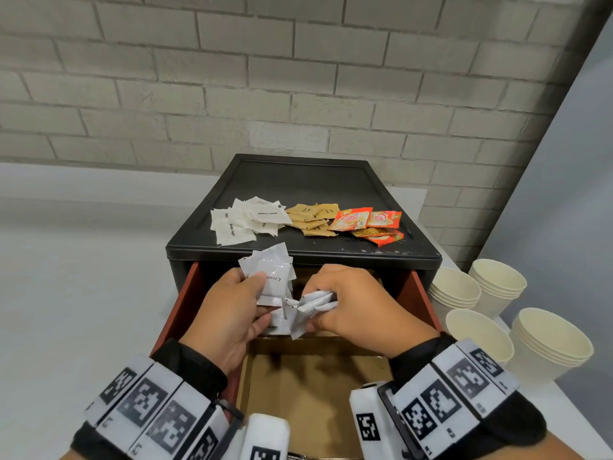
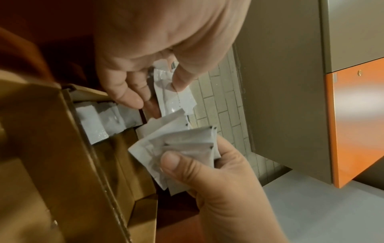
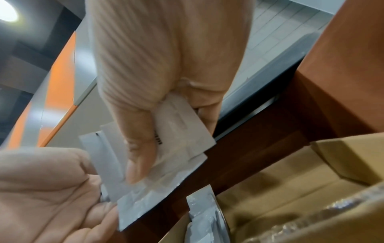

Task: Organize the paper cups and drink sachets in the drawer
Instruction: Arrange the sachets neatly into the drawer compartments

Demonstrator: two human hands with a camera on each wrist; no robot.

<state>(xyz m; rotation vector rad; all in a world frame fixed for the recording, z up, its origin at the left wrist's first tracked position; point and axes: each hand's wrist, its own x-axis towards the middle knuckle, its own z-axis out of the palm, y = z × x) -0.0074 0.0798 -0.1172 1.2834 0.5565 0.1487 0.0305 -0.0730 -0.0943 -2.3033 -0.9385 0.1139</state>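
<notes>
Creamer sachets, silver: one fan gripped in left hand [image 1: 229, 310], one bundle pinched in right hand [image 1: 358, 300], tips touching above open drawer [image 1: 419, 293]. Cardboard divider [image 1: 308, 386] directly below, toward drawer's front edge.

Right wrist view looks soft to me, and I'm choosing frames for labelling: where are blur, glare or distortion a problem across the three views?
Head view: sharp in the middle, print on the white sugar sachets readable, brick lines bowed by the wide lens. Left wrist view: warm and dim inside the drawer, fairly sharp on the silver sachets. Right wrist view: soft throughout, a ceiling lamp flares at top left.
</notes>
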